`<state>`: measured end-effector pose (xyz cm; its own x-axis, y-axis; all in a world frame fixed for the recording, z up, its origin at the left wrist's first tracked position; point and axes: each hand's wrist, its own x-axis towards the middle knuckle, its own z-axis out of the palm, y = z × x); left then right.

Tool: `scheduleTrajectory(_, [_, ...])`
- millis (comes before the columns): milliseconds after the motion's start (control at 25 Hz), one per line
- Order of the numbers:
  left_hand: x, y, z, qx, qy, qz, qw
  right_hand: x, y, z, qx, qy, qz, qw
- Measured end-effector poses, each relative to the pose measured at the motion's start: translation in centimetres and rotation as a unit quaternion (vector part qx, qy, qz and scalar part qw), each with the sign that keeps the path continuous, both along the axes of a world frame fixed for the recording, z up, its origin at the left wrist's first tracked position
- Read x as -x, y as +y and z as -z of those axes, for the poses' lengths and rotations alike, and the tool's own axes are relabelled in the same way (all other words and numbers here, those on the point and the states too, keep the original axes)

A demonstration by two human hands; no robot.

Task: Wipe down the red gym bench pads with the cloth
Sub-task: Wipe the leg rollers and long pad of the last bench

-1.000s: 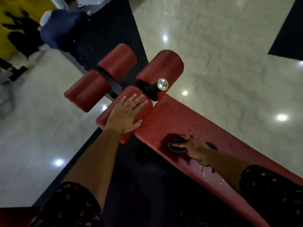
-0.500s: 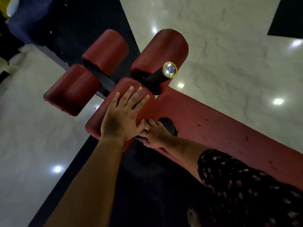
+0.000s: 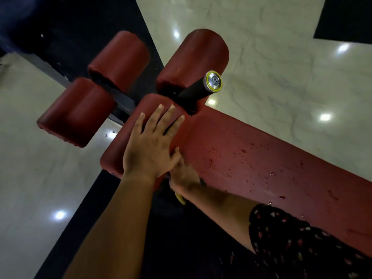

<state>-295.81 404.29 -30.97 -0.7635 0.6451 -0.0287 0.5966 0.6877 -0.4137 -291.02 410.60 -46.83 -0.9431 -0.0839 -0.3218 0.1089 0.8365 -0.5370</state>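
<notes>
My left hand (image 3: 153,146) lies flat with straight fingers on the near red roller pad (image 3: 122,146). Just below it, my right hand (image 3: 184,178) is blurred at the near edge of the long red bench pad (image 3: 261,162), where that pad meets the roller. It grips the dark cloth (image 3: 202,181), which is almost wholly hidden under the hand; only a dark sliver shows. Wet drops speckle the bench pad's surface to the right of my hands.
Three more red roller pads stand beyond: one far left (image 3: 76,111), one behind it (image 3: 120,59), one at centre (image 3: 193,61). A black handle with a silver end cap (image 3: 213,83) juts out beside the centre roller. Black floor mat (image 3: 112,17) and pale glossy floor (image 3: 281,77) surround the bench.
My right hand slid the cloth left along the bench pad to its near end beside the roller, then down onto the pad's edge. My left hand stayed on the roller.
</notes>
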Motion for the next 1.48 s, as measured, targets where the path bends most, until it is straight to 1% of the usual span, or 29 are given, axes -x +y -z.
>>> scheduleTrajectory(40, [0.0,0.0,-0.1,-0.003,-0.002,0.000,1.000,-1.4,-0.5,0.6,-0.046,-0.003,-0.078,0.996])
scheduleTrajectory(80, [0.0,0.1,-0.1,-0.003,-0.002,0.002,1.000,-2.1,-0.4,1.4,-0.094,0.004,-0.153,0.984])
scheduleTrajectory(120, [0.0,0.1,0.0,-0.004,-0.001,0.004,1.000,-1.9,0.6,1.9,-0.140,0.028,-0.226,0.964])
scheduleTrajectory(200, [0.0,0.0,0.1,-0.013,0.009,0.006,1.000,0.2,3.7,2.5,-0.210,0.116,-0.357,0.903])
scheduleTrajectory(240, [0.1,-0.1,0.2,-0.015,0.014,0.010,1.000,1.5,5.3,2.3,-0.223,0.163,-0.390,0.879])
scheduleTrajectory(280, [0.2,-0.1,0.3,-0.016,0.019,0.015,1.000,2.9,7.0,2.0,-0.233,0.185,-0.394,0.870])
scheduleTrajectory(320, [0.3,-0.1,0.4,-0.018,0.023,0.020,0.999,4.5,8.5,1.7,-0.242,0.178,-0.373,0.878])
scheduleTrajectory(360, [0.4,0.0,0.4,-0.023,0.025,0.024,0.999,6.3,9.8,1.7,-0.258,0.148,-0.325,0.898])
scheduleTrajectory(440, [0.2,0.0,0.6,-0.035,0.026,0.026,0.999,9.6,12.0,1.2,-0.265,0.090,-0.172,0.944])
scheduleTrajectory(520, [0.2,-0.1,0.8,-0.042,0.034,0.033,0.998,12.4,13.9,0.5,-0.246,0.066,-0.033,0.967])
scheduleTrajectory(560, [0.3,-0.1,0.8,-0.045,0.038,0.037,0.998,13.2,14.6,0.1,-0.217,0.046,0.029,0.975])
scheduleTrajectory(640, [0.3,-0.1,0.6,-0.044,0.044,0.039,0.997,14.2,15.9,0.5,-0.133,0.007,0.142,0.981])
scheduleTrajectory(720, [0.3,0.1,0.5,-0.034,0.047,0.035,0.998,14.3,16.4,1.6,-0.031,0.007,0.255,0.966])
scheduleTrajectory(760, [0.3,0.1,0.5,-0.028,0.047,0.035,0.998,13.9,16.2,2.2,0.006,0.006,0.293,0.956])
scheduleTrajectory(800, [0.3,0.1,0.6,-0.026,0.046,0.035,0.998,13.1,15.6,2.6,0.018,-0.008,0.307,0.952])
scheduleTrajectory(880, [0.3,0.1,0.6,-0.035,0.045,0.035,0.998,10.9,13.1,3.5,0.008,-0.049,0.304,0.951])
scheduleTrajectory(960, [0.4,0.1,0.5,-0.037,0.043,0.035,0.998,7.8,9.8,3.0,0.007,-0.065,0.277,0.958])
scheduleTrajectory(1000, [0.4,0.1,0.5,-0.039,0.042,0.036,0.998,6.0,8.1,2.8,-0.003,-0.072,0.248,0.966])
scheduleTrajectory(1120, [0.2,0.1,0.5,-0.042,0.048,0.033,0.997,1.1,4.0,2.6,-0.036,-0.098,0.136,0.985])
scheduleTrajectory(1160, [0.2,0.1,0.4,-0.042,0.046,0.030,0.998,-0.5,3.1,2.4,-0.040,-0.104,0.094,0.989])
scheduleTrajectory(1240, [0.3,0.3,0.4,-0.036,0.036,0.025,0.998,-3.9,1.7,2.3,-0.078,-0.109,-0.004,0.991])
scheduleTrajectory(1320, [0.4,0.4,0.3,-0.023,0.036,0.022,0.999,-6.2,1.1,2.1,-0.141,-0.109,-0.121,0.976])
scheduleTrajectory(1400, [0.1,0.4,0.4,-0.020,0.041,0.015,0.999,-6.5,2.3,1.8,-0.172,-0.086,-0.211,0.958])
scheduleTrajectory(1440, [-0.1,0.3,0.6,-0.023,0.043,0.014,0.999,-5.7,4.0,2.4,-0.184,-0.055,-0.266,0.945])
scheduleTrajectory(1480, [-0.1,0.2,0.5,-0.028,0.045,0.017,0.998,-5.7,6.2,2.4,-0.177,-0.003,-0.309,0.935])
